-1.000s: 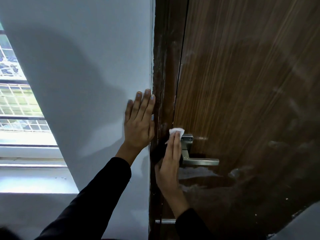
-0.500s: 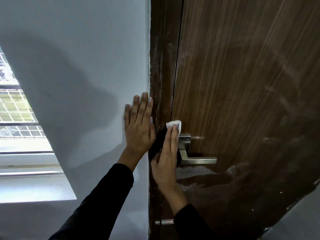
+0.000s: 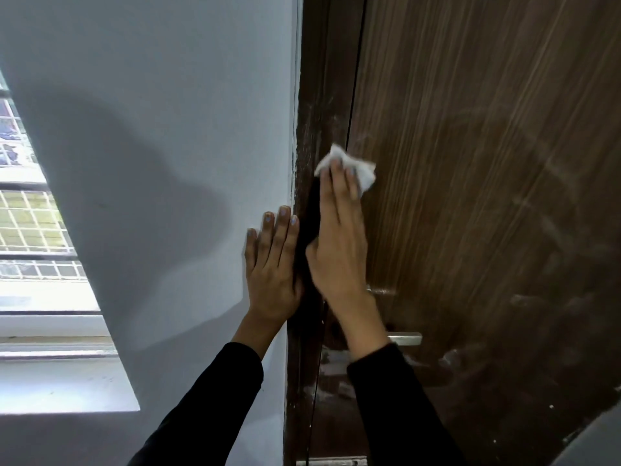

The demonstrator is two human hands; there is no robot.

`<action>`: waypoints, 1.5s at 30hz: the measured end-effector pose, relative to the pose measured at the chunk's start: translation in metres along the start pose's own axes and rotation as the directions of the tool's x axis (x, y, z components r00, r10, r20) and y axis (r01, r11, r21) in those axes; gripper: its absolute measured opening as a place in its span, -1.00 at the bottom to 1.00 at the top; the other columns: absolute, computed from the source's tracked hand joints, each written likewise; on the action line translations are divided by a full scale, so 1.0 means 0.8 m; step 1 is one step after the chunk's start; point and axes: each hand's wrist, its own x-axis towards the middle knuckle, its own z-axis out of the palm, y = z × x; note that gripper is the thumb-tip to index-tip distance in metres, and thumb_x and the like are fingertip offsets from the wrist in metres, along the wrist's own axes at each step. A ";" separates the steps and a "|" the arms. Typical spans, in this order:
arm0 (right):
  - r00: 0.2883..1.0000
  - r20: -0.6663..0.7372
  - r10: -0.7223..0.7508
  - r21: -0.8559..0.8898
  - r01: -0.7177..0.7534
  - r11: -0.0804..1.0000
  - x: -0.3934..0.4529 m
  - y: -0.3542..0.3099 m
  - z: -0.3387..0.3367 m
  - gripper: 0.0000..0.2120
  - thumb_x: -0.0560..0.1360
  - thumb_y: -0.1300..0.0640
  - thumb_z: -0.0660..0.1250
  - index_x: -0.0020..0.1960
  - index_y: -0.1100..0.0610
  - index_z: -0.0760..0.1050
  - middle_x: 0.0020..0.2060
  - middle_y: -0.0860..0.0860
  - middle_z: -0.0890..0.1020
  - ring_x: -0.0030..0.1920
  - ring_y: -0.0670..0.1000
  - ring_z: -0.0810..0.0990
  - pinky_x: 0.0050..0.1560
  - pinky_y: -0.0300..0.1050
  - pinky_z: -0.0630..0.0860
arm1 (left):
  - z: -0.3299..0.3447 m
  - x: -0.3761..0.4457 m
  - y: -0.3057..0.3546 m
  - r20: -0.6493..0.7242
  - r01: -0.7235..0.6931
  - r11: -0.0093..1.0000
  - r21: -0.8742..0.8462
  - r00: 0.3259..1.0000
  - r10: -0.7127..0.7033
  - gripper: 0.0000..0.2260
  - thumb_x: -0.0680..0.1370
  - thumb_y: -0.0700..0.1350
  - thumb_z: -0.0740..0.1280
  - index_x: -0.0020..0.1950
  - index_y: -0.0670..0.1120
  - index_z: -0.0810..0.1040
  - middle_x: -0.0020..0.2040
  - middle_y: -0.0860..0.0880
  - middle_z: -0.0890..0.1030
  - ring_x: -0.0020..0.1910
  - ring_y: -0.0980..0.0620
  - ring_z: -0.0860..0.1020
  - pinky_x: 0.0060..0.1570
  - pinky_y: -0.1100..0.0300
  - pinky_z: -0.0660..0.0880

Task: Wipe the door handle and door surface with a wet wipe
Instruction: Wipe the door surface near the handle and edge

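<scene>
Progress: the door surface (image 3: 487, 196) is being wiped close to its left edge, above the door handle (image 3: 405, 338); pale smears are seen across the wood, so much is judged left (whether the handle is done cannot be told).
Right hand (image 3: 339, 240): straight fingers (image 3: 336, 183) held together, pressing the wet wipe (image 3: 361, 169) flat against the door.
Left hand (image 3: 274, 264): fingers straight, slightly spread, laid on the white wall (image 3: 151, 129) beside the door frame (image 3: 316, 95), holding nothing.
</scene>
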 end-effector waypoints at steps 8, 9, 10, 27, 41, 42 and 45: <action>0.980 -0.197 0.015 0.012 -0.013 1.000 0.063 -0.010 -0.023 -0.32 0.34 0.48 0.21 0.44 0.25 0.17 0.44 0.13 0.24 0.46 0.10 0.09 0.45 -0.25 0.00 | -0.004 -0.001 -0.001 0.027 -0.003 1.000 -0.001 1.000 0.003 -0.43 0.51 -0.21 0.07 0.53 -0.10 0.04 0.56 0.06 -0.06 0.54 -0.03 0.03 0.51 -0.05 -0.04; 0.981 -0.189 0.037 0.010 -0.036 0.999 0.046 -0.009 -0.019 -0.33 0.35 0.46 0.21 0.44 0.25 0.18 0.43 0.13 0.25 0.45 0.10 0.10 0.46 -0.14 0.06 | -0.006 -0.001 -0.001 0.032 -0.012 1.000 -0.008 0.999 0.013 -0.43 0.51 -0.20 0.06 0.53 -0.10 0.04 0.56 0.06 -0.05 0.54 -0.04 0.04 0.51 -0.05 -0.03; 0.984 -0.167 0.054 0.004 -0.055 0.999 0.025 -0.008 -0.012 -0.34 0.36 0.42 0.21 0.44 0.25 0.18 0.43 0.14 0.25 0.44 0.10 0.10 0.45 -0.05 0.11 | -0.007 -0.001 -0.002 0.037 -0.018 1.000 -0.016 0.999 0.018 -0.44 0.52 -0.18 0.06 0.53 -0.11 0.05 0.56 0.05 -0.04 0.54 -0.04 0.04 0.50 -0.05 -0.03; 0.878 0.476 0.044 -0.043 -0.026 0.999 -0.260 0.093 0.036 -0.19 0.17 0.45 0.46 0.37 0.17 0.33 0.28 0.09 0.47 0.25 0.05 0.48 0.21 -0.13 0.44 | 0.014 0.032 0.026 -0.058 0.124 0.992 0.033 0.991 -0.122 -0.51 0.60 -0.04 0.00 0.49 -0.20 0.07 0.49 -0.21 0.17 0.53 0.00 -0.06 0.49 -0.05 -0.09; 0.744 -0.096 0.661 0.123 -0.650 0.750 -0.252 0.186 -0.020 -0.80 0.50 0.16 0.26 0.08 0.22 0.49 0.02 0.11 0.57 0.00 0.04 0.55 0.00 -0.19 0.47 | 0.020 0.029 0.023 -0.165 0.089 0.995 0.044 0.983 -0.081 -0.52 0.59 -0.06 0.05 0.49 -0.18 0.10 0.46 -0.27 0.25 0.52 0.02 -0.06 0.48 -0.06 -0.05; 0.746 -0.102 0.658 0.138 -0.644 0.752 -0.250 0.181 -0.014 -0.81 0.50 0.17 0.26 0.07 0.23 0.49 -0.01 0.11 0.57 -0.03 0.04 0.54 -0.03 -0.19 0.47 | 0.020 0.030 0.024 -0.169 0.091 0.995 0.048 0.982 -0.082 -0.52 0.59 -0.06 0.04 0.48 -0.19 0.10 0.46 -0.27 0.25 0.53 0.03 -0.06 0.48 -0.06 -0.05; 0.851 0.035 0.525 0.037 -0.526 0.850 -0.269 0.167 0.006 -0.83 0.42 0.27 0.33 0.01 0.21 0.54 -0.03 0.13 0.57 -0.03 0.07 0.55 -0.04 -0.06 0.53 | 0.020 0.029 0.024 -0.171 0.098 0.993 0.059 0.981 -0.086 -0.53 0.60 -0.06 0.03 0.48 -0.20 0.12 0.46 -0.28 0.25 0.53 0.04 -0.08 0.48 -0.05 -0.06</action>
